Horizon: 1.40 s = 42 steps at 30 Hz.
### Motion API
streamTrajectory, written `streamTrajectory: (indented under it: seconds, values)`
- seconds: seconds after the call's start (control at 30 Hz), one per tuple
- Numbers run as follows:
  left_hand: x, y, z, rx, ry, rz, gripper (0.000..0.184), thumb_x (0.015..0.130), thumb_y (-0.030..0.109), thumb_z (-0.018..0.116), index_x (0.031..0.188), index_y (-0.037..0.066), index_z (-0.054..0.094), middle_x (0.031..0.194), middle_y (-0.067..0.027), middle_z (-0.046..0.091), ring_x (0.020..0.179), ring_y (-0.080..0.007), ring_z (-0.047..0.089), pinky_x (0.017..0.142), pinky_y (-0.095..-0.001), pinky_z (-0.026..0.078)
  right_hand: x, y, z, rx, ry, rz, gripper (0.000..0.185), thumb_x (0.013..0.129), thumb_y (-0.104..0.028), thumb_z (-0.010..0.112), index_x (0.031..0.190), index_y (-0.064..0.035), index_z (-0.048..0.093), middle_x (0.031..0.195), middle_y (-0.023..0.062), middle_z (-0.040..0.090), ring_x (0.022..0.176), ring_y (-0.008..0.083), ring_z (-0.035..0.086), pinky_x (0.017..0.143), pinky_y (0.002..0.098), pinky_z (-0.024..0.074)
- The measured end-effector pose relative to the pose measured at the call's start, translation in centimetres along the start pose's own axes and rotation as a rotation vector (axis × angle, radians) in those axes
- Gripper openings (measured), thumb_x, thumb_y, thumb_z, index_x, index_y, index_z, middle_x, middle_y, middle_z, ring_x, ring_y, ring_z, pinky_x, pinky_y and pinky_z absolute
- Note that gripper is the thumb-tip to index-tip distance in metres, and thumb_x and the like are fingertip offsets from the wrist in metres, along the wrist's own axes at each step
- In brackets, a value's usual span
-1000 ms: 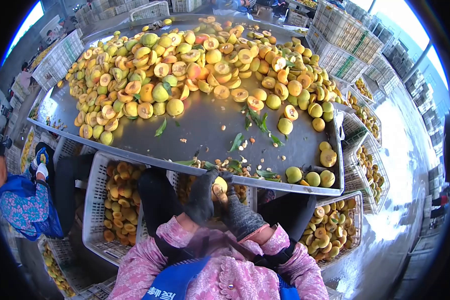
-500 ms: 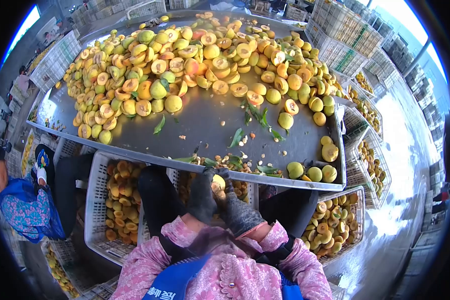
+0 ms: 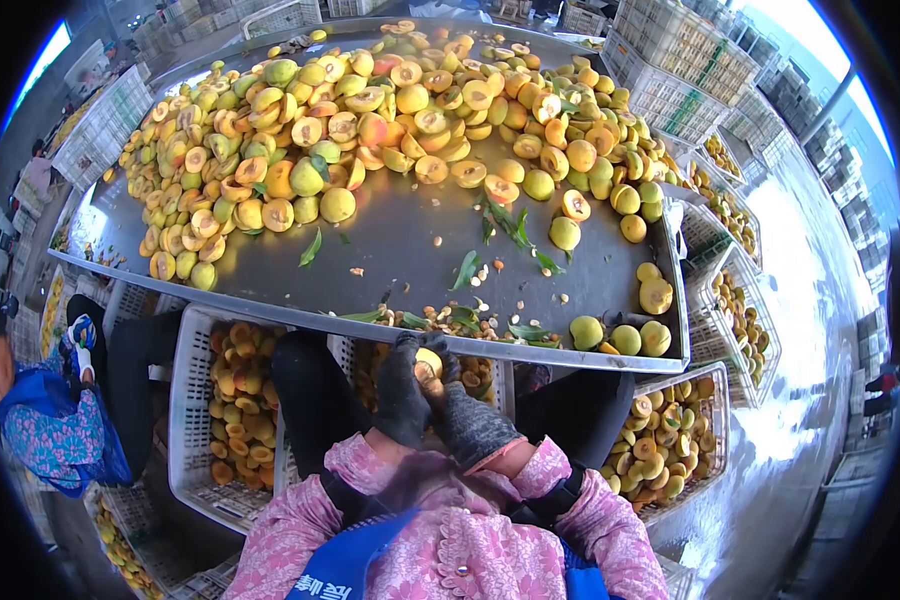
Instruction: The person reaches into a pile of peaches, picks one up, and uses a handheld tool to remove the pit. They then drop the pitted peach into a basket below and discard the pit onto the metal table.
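Note:
A yellow peach (image 3: 428, 362) is held between my two dark-gloved hands, just below the near edge of the metal table (image 3: 370, 270). My left hand (image 3: 402, 392) wraps round its left side. Against its right side, the fingers of my right hand (image 3: 462, 405) are closed; whether they also hold a tool is hidden. Halved and whole peaches (image 3: 370, 130) lie heaped across the table's far part. Leaves and pits (image 3: 460, 318) lie along its near edge, just beyond my hands.
Crates of peach halves stand to the left (image 3: 192, 440), to the right (image 3: 718, 440) and under the table edge between my knees. A co-worker in a blue apron (image 3: 60, 420) sits at the far left. Stacked crates (image 3: 680, 60) stand beyond the table's right side.
My hands stay together on the peach, and their grip has turned slightly. The table and its contents have shifted slightly up and left in the view.

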<state>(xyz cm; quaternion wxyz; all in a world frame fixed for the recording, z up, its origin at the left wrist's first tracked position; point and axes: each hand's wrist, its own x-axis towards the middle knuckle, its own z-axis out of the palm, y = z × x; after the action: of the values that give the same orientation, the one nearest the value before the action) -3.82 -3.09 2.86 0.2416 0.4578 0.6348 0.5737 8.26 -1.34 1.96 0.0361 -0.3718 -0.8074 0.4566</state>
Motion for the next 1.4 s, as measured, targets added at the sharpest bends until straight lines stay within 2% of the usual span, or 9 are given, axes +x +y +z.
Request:
streamTrajectory:
  seconds: [0.13,0.33,0.43,0.53,0.73,0.83,1.13,1.23,1.4]
  values:
    - [-0.1,-0.6,-0.4,0.169,-0.021,0.032,0.019,0.082,0.014,0.053,0.093,-0.001,0.057,0.086,-0.0162,0.062,0.082,-0.028,0.062,0.073,-0.0362,0.048,-0.1,-0.4,-0.3,0.023,-0.032,-0.087,0.058,0.081,-0.011,0.058,0.134,-0.0056,0.034,0.081,0.0223,0.055,0.069,0.0363,0.058,0.06,0.0433,0.0447]
    - [-0.4,-2.1,-0.9,0.343,-0.074,0.167,0.017,0.081,0.011,0.053,0.093,-0.001,0.058,0.085,-0.0154,0.062,0.08,-0.028,0.062,0.07,-0.0359,0.048,0.1,0.7,0.0,-0.002,-0.112,-0.193,0.027,0.079,-0.014,0.059,0.103,-0.0018,0.053,0.074,0.0182,0.053,0.072,0.0336,0.056,0.061,0.0421,0.0423]
    - [-0.6,-1.4,-1.1,0.078,-0.146,-0.022,0.016,0.083,0.008,0.05,0.093,-0.001,0.059,0.087,-0.0147,0.063,0.08,-0.0263,0.062,0.071,-0.0347,0.048,-0.4,2.0,-1.1,-0.236,-0.143,-0.612,0.022,0.08,-0.014,0.059,0.097,-0.0009,0.055,0.075,0.0188,0.054,0.074,0.0323,0.056,0.064,0.0413,0.0427]
    - [-0.9,-2.6,-1.1,-0.02,-0.172,-0.051,0.017,0.087,0.009,0.048,0.093,-0.001,0.06,0.089,-0.0132,0.064,0.08,-0.0235,0.062,0.072,-0.0335,0.048,-1.4,0.4,-1.1,0.101,-0.066,-0.216,0.023,0.079,-0.016,0.059,0.096,-0.0008,0.055,0.078,0.0201,0.055,0.071,0.0344,0.056,0.062,0.0418,0.0431]
    - [-2.3,-4.4,0.1,-0.197,0.001,-0.116,0.018,0.086,0.014,0.054,0.092,-0.001,0.063,0.088,-0.0106,0.065,0.078,-0.0189,0.062,0.071,-0.0316,0.048,-0.4,2.6,2.5,-0.06,-0.093,0.035,0.041,0.08,-0.015,0.056,0.117,-0.0005,0.045,0.085,0.0239,0.055,0.071,0.0412,0.056,0.061,0.0459,0.0437]
    - [-2.2,-4.4,0.5,-0.789,0.128,-0.659,0.018,0.084,0.015,0.059,0.091,-0.001,0.064,0.083,-0.0069,0.066,0.074,-0.0153,0.062,0.069,-0.0287,0.049,-0.6,1.5,2.1,-0.033,-0.038,-0.118,0.044,0.082,-0.013,0.052,0.123,-0.0041,0.042,0.084,0.0247,0.054,0.072,0.042,0.056,0.061,0.0474,0.0439]
    - [-1.9,-3.4,0.3,-0.776,0.138,-0.716,0.018,0.082,0.013,0.061,0.09,-0.003,0.064,0.082,-0.0073,0.066,0.071,-0.0145,0.063,0.066,-0.0256,0.051,0.1,2.5,3.4,-0.064,-0.159,0.096,0.044,0.084,-0.014,0.051,0.126,-0.0068,0.042,0.086,0.0247,0.055,0.075,0.0415,0.057,0.064,0.046,0.0454]
    - [-1.6,-3.6,0.1,-0.814,0.118,-0.792,0.019,0.082,0.013,0.061,0.091,-0.004,0.064,0.083,-0.0087,0.066,0.073,-0.0159,0.064,0.068,-0.0269,0.052,0.0,2.0,2.8,0.007,-0.096,-0.085,0.041,0.084,-0.015,0.051,0.123,-0.0066,0.044,0.086,0.0244,0.055,0.074,0.041,0.057,0.064,0.0449,0.0458]
    - [-1.7,-4.9,-0.3,-0.739,0.001,-0.714,0.02,0.082,0.012,0.06,0.091,-0.004,0.065,0.085,-0.011,0.067,0.074,-0.0178,0.064,0.069,-0.0288,0.053,0.7,2.3,2.9,-0.095,-0.217,-0.009,0.044,0.081,-0.014,0.053,0.124,-0.0057,0.043,0.083,0.0235,0.056,0.071,0.0406,0.057,0.063,0.0449,0.0456]
